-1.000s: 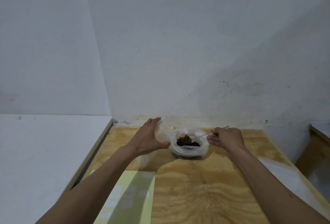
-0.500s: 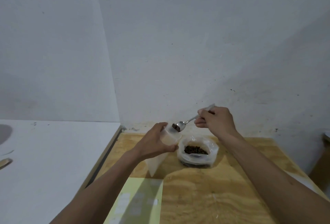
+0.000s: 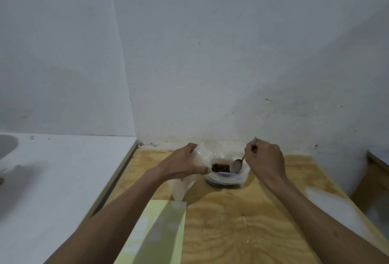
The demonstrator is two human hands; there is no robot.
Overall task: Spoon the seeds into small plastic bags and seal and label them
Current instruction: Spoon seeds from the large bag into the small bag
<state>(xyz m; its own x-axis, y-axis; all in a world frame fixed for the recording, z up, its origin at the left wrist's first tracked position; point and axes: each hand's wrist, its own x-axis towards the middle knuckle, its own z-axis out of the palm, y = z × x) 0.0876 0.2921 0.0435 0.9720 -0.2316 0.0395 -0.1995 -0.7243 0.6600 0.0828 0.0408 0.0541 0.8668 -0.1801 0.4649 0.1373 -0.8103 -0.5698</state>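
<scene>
Right now the brown seeds [image 3: 220, 167] sit in a clear rolled-down bag [image 3: 226, 179] on the plywood worktop [image 3: 242, 221], between my hands. My left hand [image 3: 183, 164] curls round a small empty plastic bag [image 3: 181, 188], holding its mouth open. My right hand [image 3: 264, 159] pinches the spoon [image 3: 236, 165], bowl just over the seeds. Labels on the yellow sheet [image 3: 160, 234] nearer me are too blurred to read.

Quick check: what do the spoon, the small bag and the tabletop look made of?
Spoon: likely metal, grey with a dull sheen. Small bag: thin translucent plastic, limp and milky. Tabletop: plywood by its look, bare with swirling grain.
</scene>
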